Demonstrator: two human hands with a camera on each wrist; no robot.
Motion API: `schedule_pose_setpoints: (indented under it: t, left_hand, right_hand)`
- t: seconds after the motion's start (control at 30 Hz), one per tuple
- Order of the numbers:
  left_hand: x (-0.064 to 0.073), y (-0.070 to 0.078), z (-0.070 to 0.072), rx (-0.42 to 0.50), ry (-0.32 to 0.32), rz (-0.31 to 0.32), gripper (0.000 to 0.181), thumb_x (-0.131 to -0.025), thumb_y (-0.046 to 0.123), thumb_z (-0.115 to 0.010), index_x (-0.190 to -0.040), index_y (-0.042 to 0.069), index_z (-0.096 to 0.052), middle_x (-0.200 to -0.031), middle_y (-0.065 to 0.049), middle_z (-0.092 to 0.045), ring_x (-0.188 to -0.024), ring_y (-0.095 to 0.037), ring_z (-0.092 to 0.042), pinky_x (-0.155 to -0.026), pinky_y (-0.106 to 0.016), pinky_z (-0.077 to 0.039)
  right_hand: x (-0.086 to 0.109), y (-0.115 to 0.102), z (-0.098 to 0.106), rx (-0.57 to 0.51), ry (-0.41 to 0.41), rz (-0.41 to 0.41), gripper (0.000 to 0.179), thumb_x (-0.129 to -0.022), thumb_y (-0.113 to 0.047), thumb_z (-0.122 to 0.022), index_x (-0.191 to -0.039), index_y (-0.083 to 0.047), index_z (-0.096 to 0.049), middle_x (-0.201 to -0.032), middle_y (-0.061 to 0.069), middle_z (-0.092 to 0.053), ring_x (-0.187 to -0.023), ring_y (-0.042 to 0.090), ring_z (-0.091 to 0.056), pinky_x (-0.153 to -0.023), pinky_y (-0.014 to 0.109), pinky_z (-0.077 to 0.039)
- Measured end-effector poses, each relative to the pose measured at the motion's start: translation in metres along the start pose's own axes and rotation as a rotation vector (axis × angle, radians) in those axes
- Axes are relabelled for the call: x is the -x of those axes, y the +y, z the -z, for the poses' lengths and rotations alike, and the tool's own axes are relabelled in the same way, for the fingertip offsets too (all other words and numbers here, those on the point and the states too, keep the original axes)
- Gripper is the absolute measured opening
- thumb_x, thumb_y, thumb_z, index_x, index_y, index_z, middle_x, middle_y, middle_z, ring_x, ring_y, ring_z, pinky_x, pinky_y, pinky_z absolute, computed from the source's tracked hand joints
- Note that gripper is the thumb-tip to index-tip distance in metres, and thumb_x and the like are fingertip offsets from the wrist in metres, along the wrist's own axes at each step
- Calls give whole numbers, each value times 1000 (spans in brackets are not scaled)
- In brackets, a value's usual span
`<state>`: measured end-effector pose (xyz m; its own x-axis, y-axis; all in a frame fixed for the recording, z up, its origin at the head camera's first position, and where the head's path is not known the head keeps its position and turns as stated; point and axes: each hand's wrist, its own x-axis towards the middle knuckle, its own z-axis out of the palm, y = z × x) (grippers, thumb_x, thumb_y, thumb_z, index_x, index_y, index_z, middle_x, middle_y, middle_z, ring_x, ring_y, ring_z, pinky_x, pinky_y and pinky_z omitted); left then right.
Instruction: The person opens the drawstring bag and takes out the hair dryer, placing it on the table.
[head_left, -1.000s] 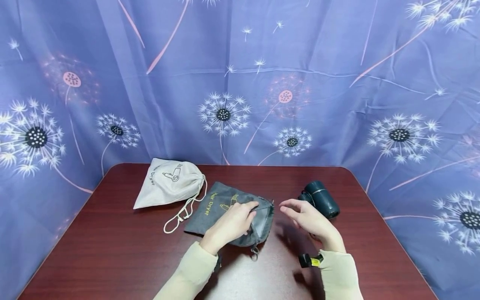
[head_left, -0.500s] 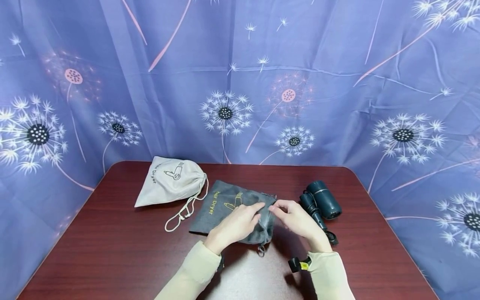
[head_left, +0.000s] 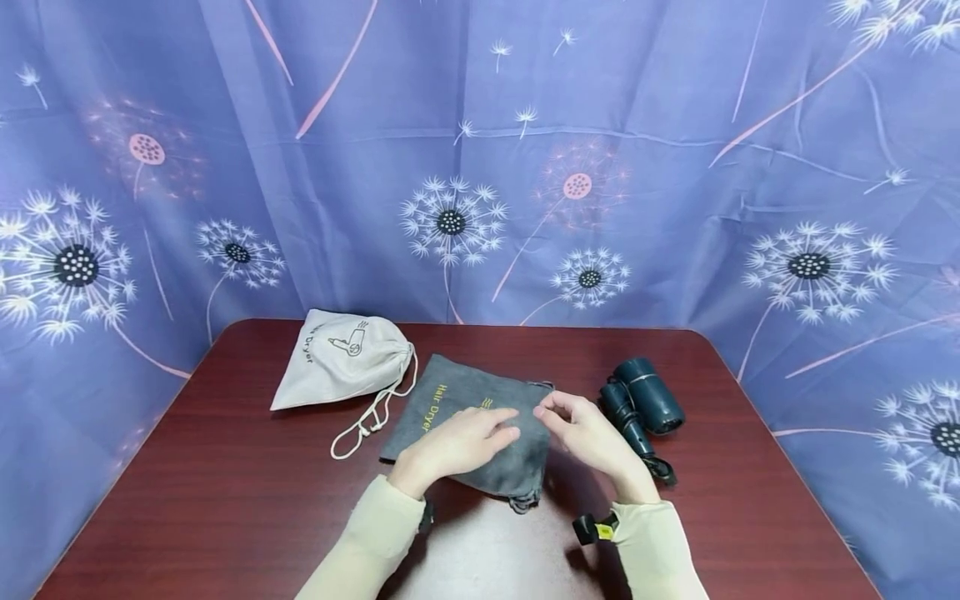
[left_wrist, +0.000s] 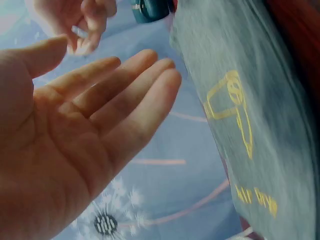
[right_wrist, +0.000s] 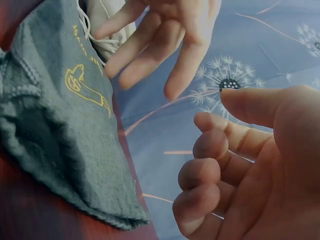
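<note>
A dark grey drawstring pouch (head_left: 510, 468) with yellow "Hair Dryer" lettering lies at the middle of the table. Over it hovers my left hand (head_left: 463, 440), fingers extended and apart from the cloth in the left wrist view. Its open mouth (right_wrist: 42, 135) faces right, with the drawstring bunched near its front corner. Beside that end is my right hand (head_left: 592, 437), fingers loosely bent, the thumb apart from them and nothing held in the right wrist view. A dark green folded hair dryer (head_left: 654, 398) rests to the right of my right hand.
At the back left of the reddish-brown table (head_left: 225, 492) lies a cream drawstring pouch (head_left: 352, 360) with a hair dryer drawing. Its white cord (head_left: 367, 429) trails toward the grey pouch. A blue dandelion-print curtain (head_left: 480, 167) hangs behind the table.
My right hand moved left from near the hair dryer to the pouch's mouth. The fold at that end now lies flat. My left hand has lifted off the cloth and moved slightly left.
</note>
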<state>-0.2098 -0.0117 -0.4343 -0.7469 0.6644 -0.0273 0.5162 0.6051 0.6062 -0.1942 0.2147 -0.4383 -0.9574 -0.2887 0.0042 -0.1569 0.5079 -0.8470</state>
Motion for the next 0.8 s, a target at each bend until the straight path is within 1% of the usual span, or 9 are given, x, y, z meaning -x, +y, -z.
schedule_pose_setpoints:
  t: [0.1,0.2,0.33,0.4,0.5,0.57,0.67,0.73,0.8]
  left_hand:
    - [7,-9,9,-4,15,37,49,-103,39,-45,-141,8,-52,-124,-4,-64,-118,-17,-57,-100,-39,-42]
    - [9,-19,19,-54,26,55,49,-102,38,-46,-140,6,-53,-130,-9,-61,-123,-23,-53,-102,-43,-39]
    - [8,-37,41,-147,71,75,48,-102,35,-48,-137,4,-55,-135,-12,-57,-128,-28,-49,-106,-43,-35]
    - [10,-48,54,-153,98,96,47,-101,33,-49,-138,3,-54,-137,-13,-55,-131,-29,-46,-108,-43,-33]
    - [18,-68,72,-137,168,91,44,-101,28,-49,-135,0,-55,-135,-16,-56,-130,-32,-47,-108,-44,-33]
    - [24,-82,83,-105,210,86,42,-101,24,-49,-133,-2,-56,-134,-18,-56,-129,-33,-47,-107,-45,-33]
    - [32,-103,96,-108,281,73,36,-100,16,-50,-128,-6,-59,-128,-21,-59,-124,-38,-50,-106,-48,-34]
    - [37,-115,103,-96,318,102,35,-99,13,-50,-126,-6,-60,-127,-22,-60,-123,-39,-51,-105,-49,-35]
    - [42,-125,108,-97,353,136,35,-99,13,-51,-126,-6,-59,-127,-24,-59,-123,-41,-50,-104,-51,-35]
  right_hand:
    - [-1,-2,-7,-35,-29,3,21,-101,-28,-55,-103,-9,-63,-57,3,-46,-46,14,-44,-44,27,-39]
    - [-1,-5,-16,-57,-61,18,18,-101,-26,-55,-103,-10,-62,-60,6,-49,-48,17,-48,-46,31,-44]
    - [-5,-16,-27,-62,-93,35,15,-100,-24,-56,-105,-11,-62,-66,11,-53,-57,30,-55,-51,40,-51]
    - [-11,-22,-34,-58,-110,39,19,-101,-26,-55,-108,-9,-62,-70,14,-56,-62,34,-57,-54,42,-52]
    - [-20,-32,-47,-48,-134,38,21,-101,-27,-54,-112,-10,-61,-76,16,-59,-70,39,-60,-57,43,-53]
    - [-30,-33,-56,-45,-146,47,25,-101,-30,-54,-114,-10,-61,-79,18,-60,-73,37,-61,-59,42,-53]
    - [-44,-43,-69,-82,-185,58,25,-101,-28,-53,-116,-9,-60,-85,21,-61,-79,38,-61,-63,40,-54]
    - [-55,-48,-75,-117,-217,58,26,-102,-26,-53,-118,-7,-59,-89,23,-61,-82,39,-61,-65,41,-54]
    - [-66,-51,-78,-148,-245,42,28,-102,-25,-53,-121,-5,-57,-98,24,-61,-86,40,-61,-67,43,-54]
